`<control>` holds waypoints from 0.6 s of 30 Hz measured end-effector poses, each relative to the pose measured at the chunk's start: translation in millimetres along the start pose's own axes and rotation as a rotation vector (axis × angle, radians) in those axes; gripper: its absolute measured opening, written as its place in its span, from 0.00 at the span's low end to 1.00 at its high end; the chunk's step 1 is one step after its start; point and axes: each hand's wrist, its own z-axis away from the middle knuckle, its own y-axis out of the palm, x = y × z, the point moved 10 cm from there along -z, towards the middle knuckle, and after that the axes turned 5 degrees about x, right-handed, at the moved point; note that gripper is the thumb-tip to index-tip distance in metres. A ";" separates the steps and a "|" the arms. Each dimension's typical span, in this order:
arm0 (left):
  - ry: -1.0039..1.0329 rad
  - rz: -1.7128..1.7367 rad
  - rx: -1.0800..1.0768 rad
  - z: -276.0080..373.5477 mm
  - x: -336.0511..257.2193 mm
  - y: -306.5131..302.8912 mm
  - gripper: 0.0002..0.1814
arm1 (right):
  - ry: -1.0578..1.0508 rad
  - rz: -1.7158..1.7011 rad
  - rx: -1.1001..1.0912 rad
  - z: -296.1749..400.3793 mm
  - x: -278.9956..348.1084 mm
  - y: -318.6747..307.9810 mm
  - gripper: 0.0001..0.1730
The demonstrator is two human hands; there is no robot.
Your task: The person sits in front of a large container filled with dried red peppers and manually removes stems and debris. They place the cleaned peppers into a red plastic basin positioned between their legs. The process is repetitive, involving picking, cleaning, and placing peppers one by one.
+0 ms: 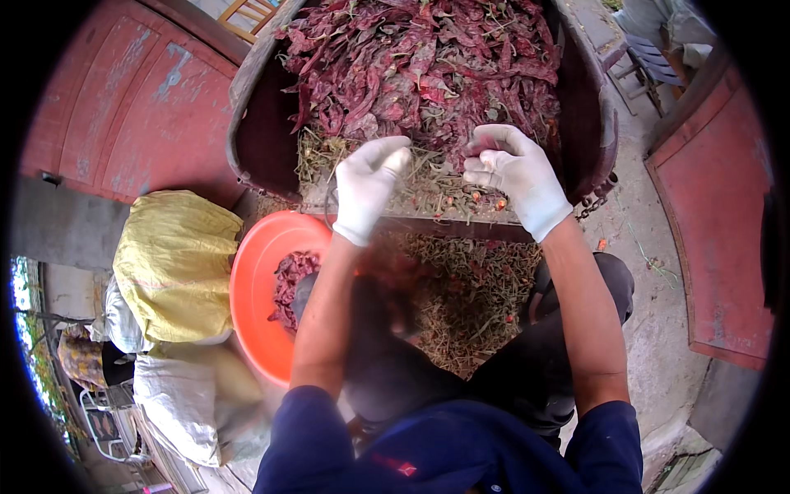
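Both hands wear white gloves. My left hand (371,185) is raised over the near edge of a cart bed, its thumb and index finger close together; whether anything is between them cannot be told. A thin dark curved strand shows beside it. My right hand (515,176), level with it, has its fingers curled round a blurred dark red dried chili pepper (484,145). Beyond both hands lies a large heap of dried red chili peppers (419,68). Stems and bits of pepper litter the cart's bed (453,196). Beneath the forearms is a reddish blur.
An orange plastic basin (256,296) holding dried peppers stands at my left knee. Stem litter (475,296) covers the ground between my legs. Yellow (179,265) and white (176,395) woven sacks lie left. The cart's side wall (608,123) and a chain (589,207) are right.
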 end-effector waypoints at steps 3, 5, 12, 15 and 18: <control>0.077 0.210 -0.102 -0.8 -3.6 -24.3 0.13 | -0.031 0.071 0.024 0.8 7.5 0.2 0.13; 0.157 0.347 -0.198 4.5 -6.0 -41.7 0.15 | 0.046 0.272 0.058 6.8 12.1 6.5 0.12; 0.288 0.665 0.070 11.6 -28.4 -25.5 0.15 | -0.381 0.622 -0.008 11.2 41.9 16.7 0.16; 0.234 0.712 0.225 18.9 -33.3 -9.6 0.14 | -0.804 0.899 -0.033 43.1 71.7 53.4 0.23; 0.187 0.664 0.372 24.3 -34.7 7.4 0.13 | -0.761 1.249 -0.018 49.6 60.5 68.7 0.29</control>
